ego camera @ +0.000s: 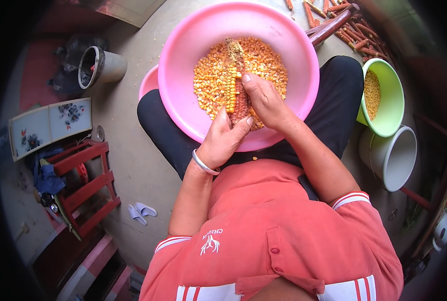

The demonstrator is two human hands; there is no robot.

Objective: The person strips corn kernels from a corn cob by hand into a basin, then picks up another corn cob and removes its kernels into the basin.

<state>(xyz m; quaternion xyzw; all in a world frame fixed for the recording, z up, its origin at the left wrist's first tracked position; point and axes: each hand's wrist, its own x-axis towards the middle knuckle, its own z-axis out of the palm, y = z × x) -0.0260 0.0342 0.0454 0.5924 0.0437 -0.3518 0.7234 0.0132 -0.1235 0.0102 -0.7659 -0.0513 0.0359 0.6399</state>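
Observation:
A partly shelled ear of corn [240, 98] is held over a pink plastic basin [186, 49] on my lap. Yellow kernels [230, 88] still cover its left side, while the right side is bare reddish cob. My left hand [226, 133], with a silver bangle at the wrist, grips the ear's lower end. Higher up, my right hand [265, 98] has its thumb pressed against the ear beside the kernel rows. Loose corn kernels [210, 71] lie heaped in the basin's bottom below both hands.
Bare cobs [362, 35] are piled at upper right, by a dark red wooden leg [334, 24]. A green bucket [390, 109] containing kernels and a grey bucket [400, 158] stand right. Leftward are a waste bin [112, 69], a red wooden stool [84, 182] and slippers [142, 211].

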